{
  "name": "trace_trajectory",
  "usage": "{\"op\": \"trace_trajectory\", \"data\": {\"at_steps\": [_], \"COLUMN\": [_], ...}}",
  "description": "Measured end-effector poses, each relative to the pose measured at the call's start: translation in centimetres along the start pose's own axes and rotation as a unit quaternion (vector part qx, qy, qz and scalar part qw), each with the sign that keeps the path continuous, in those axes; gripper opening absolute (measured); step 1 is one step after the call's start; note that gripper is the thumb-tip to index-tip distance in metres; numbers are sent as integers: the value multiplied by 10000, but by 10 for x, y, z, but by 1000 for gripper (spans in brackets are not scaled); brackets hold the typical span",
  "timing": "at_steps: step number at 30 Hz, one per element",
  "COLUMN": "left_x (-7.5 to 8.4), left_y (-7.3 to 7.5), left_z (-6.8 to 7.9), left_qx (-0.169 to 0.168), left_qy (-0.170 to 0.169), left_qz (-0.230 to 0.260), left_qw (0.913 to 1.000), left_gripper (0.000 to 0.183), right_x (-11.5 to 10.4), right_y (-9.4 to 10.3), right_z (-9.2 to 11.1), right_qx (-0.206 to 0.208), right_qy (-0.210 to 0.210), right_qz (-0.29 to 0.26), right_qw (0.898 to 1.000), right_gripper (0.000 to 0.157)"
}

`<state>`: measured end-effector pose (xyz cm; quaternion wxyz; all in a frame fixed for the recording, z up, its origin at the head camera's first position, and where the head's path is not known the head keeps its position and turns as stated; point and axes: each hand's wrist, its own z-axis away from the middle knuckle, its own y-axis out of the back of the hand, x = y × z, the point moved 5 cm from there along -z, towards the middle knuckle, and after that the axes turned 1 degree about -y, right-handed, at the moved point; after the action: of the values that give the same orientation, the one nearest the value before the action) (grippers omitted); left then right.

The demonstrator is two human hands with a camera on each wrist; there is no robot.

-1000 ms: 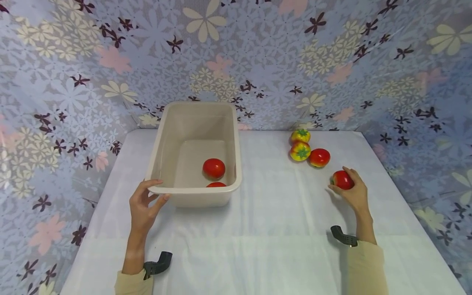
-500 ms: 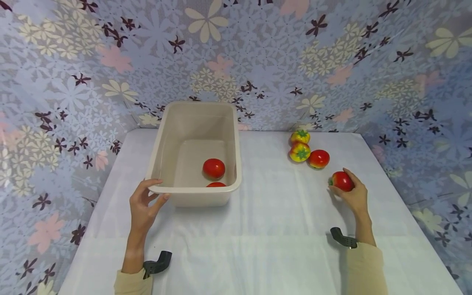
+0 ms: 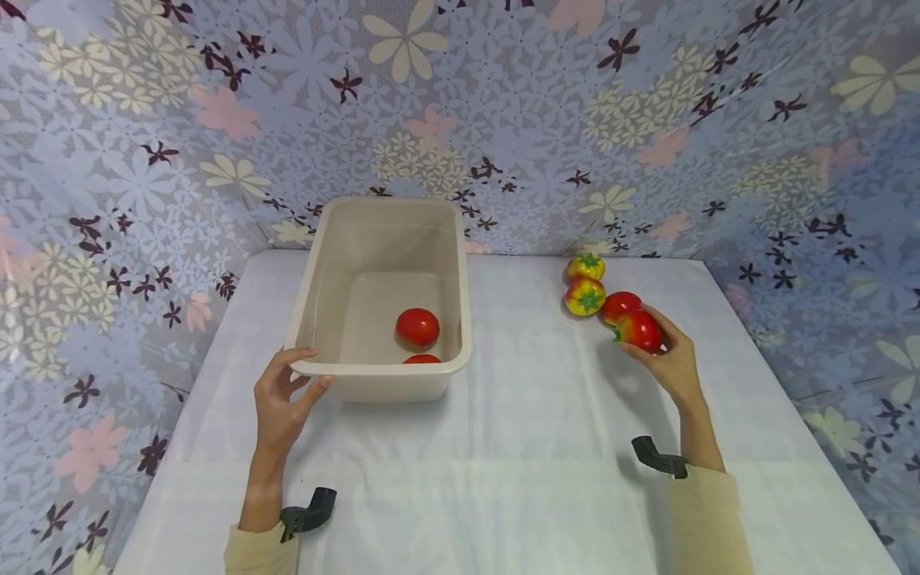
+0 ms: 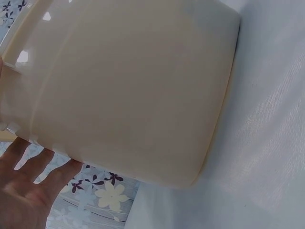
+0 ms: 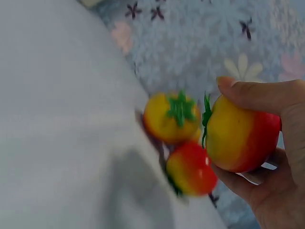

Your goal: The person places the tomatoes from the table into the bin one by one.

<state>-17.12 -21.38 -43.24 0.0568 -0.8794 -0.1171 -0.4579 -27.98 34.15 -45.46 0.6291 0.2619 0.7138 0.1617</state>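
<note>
My right hand (image 3: 672, 361) grips a red and yellow tomato (image 5: 243, 135) by its sides, lifted off the table. The green leafy top of that tomato points left in the head view. Behind it, partly covered, lies another red tomato (image 3: 620, 305). Two yellower tomatoes with green tops, a front one (image 3: 584, 295) and a rear one (image 3: 585, 267), lie just left of it. At the bin's near left corner my left hand (image 3: 279, 407) holds the rim of the beige bin (image 3: 381, 370). Inside, one red tomato (image 3: 417, 327) shows fully; another (image 3: 422, 359) is mostly hidden by the front rim.
A white cloth (image 3: 532, 447) covers the table. Floral fabric (image 3: 503, 96) rises behind it and along both sides. Each wrist carries a black camera mount, the left one (image 3: 309, 515) and the right one (image 3: 660, 458).
My right hand has raised the tomato from the table and carried it left and away from me, in front of the other red tomato. The left hand stays on the bin's rim.
</note>
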Motion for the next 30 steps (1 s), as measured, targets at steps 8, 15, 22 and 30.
{"op": "trace_trajectory", "data": {"at_steps": [8, 15, 22, 30], "left_x": [-4, -3, -4, -3], "left_y": [-1, -1, -1, 0], "left_z": [-1, 1, 2, 2], "left_qx": [10, 28, 28, 51], "left_qy": [-9, 12, 17, -1], "left_qz": [-65, -32, -12, 57], "left_qw": [10000, 10000, 10000, 10000], "left_gripper": [47, 50, 50, 51], "right_x": [-68, -93, -119, -147], "right_y": [-21, -43, -64, -90], "right_z": [0, -3, -6, -12], "right_qx": [-337, -696, -1096, -1372], "right_qy": [601, 842, 1182, 1535], "right_qz": [-92, -337, -992, -1372], "right_qw": [9976, 9934, 9819, 9689], "right_gripper": [67, 68, 69, 71]}}
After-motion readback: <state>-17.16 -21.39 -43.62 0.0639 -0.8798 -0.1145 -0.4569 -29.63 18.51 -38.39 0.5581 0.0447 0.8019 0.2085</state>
